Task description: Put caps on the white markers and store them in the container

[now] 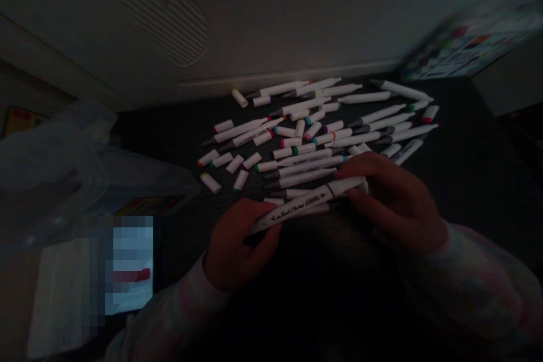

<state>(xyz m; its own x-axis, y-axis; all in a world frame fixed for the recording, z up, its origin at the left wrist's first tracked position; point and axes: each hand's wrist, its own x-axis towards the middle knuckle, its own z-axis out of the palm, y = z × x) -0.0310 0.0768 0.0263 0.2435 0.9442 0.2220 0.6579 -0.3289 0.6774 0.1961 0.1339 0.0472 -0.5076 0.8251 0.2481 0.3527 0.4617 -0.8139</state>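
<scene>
At the near edge of the dark table (466,169), low light, much lost in shadow. Person seated or leaning in; only hands and pale sleeves visible, forearms cut off by the bottom of the view. Left hand (235,246) has its fingers curled shut around the lower-left end of a white marker (305,205); that tip is buried in the hand and cannot be seen. Right hand (394,203) grasps the upper-right end, fingers closed over the top and thumb under it, so that end is covered too. The marker lies slantwise between the two hands, just above the table, print along its barrel too small and dim to read; a dark band sits near the right hand, though whether that is a cap seam I cannot tell. Just beyond the hands, a spread of white markers (322,124) lies in a loose heap, some crossing one another, several with grey tips bare. Loose caps (211,182) with coloured ends are scattered on the left side of the heap, colours hard to name in this light. To the left, a crumpled clear plastic bag (63,164), contents not readable. Below it, a pale sheet, partly blocked out. Far right corner: a printed box (466,45), blurred, colour patches only. Behind the table, a white panel (297,22) with a ribbed raised shape (165,17).
</scene>
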